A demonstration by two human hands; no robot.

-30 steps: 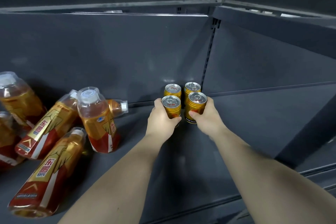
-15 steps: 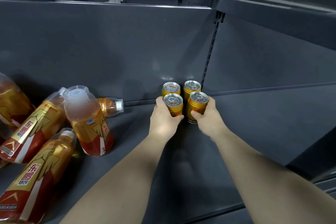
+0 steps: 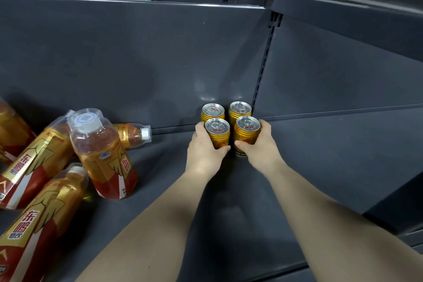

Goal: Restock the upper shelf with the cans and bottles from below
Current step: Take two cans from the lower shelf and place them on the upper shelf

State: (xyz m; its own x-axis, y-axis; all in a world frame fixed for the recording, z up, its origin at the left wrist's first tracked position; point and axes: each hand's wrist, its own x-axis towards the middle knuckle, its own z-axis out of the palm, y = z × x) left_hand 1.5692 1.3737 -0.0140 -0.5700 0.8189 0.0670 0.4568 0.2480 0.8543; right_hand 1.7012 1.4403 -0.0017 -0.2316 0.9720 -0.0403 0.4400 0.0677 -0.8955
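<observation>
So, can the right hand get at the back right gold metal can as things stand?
Probably not directly: the right hand grips the front right gold metal can, which stands just in front of the back right gold metal can.

4 upright gold cans [image 3: 231, 125], bottles [image 3: 103, 155] toppled.

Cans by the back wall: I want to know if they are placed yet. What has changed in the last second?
Nothing visibly moved. The left hand still grips the front left can and the right hand the front right can; both stand in a block with the two rear cans. The bottles stay where they were.
</observation>
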